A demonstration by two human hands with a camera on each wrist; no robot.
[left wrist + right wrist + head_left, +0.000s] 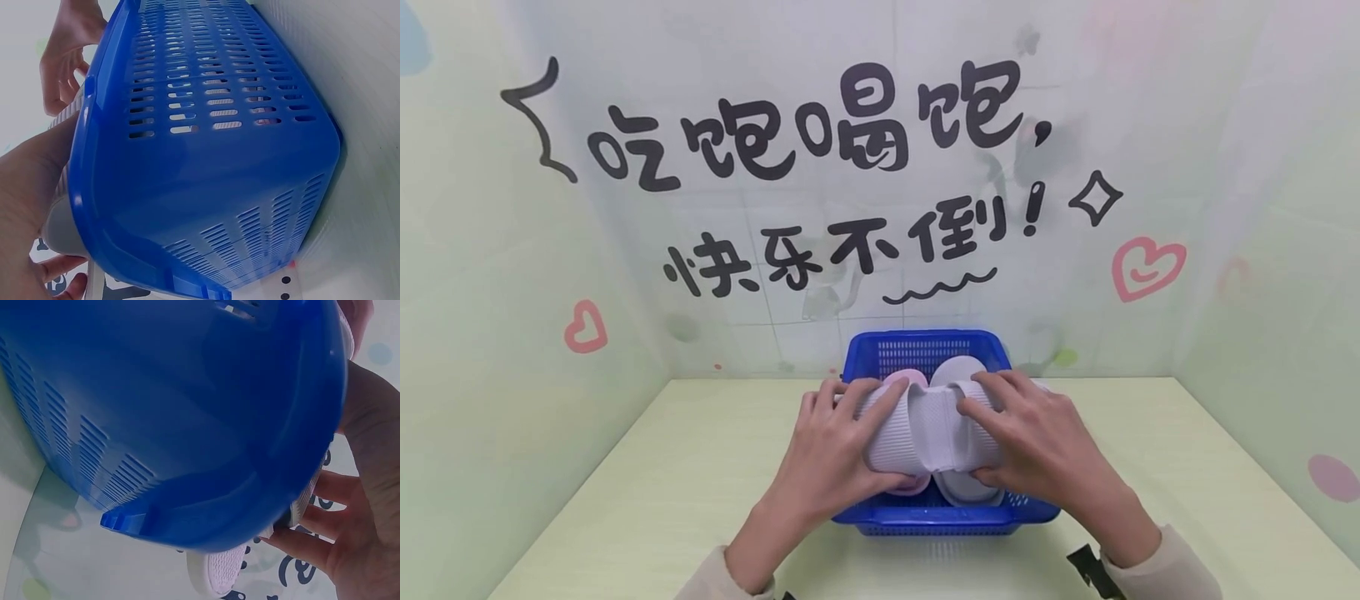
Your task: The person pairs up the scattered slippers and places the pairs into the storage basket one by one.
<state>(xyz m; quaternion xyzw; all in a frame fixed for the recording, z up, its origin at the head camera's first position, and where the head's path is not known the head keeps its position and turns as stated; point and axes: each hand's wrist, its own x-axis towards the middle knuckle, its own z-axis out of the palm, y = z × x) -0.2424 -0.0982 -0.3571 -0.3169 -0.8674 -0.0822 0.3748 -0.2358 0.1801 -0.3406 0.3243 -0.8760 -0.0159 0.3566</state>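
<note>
Across the top of a blue plastic basket [925, 518], both hands hold pale, ribbed pieces that look like slippers. My left hand [838, 446] grips the left ribbed slipper [893, 435], thumb below and fingers over the top. On the other side, my right hand [1048, 433] grips the right ribbed slipper [988, 448] in the same manner. A dotted inner surface shows between them. Beneath, inside the basket, lie a pink item [910, 377] and a whitish one [958, 367]; their middles are hidden. In the right wrist view, a pale textured sole [225, 572] juts past the rim.
The basket stands on a pale yellow-green table [700, 467]. A wall sheet [820, 333] with black lettering and hearts rises behind, and similar sheets close both sides. A black strap end [1090, 571] hangs by the right sleeve.
</note>
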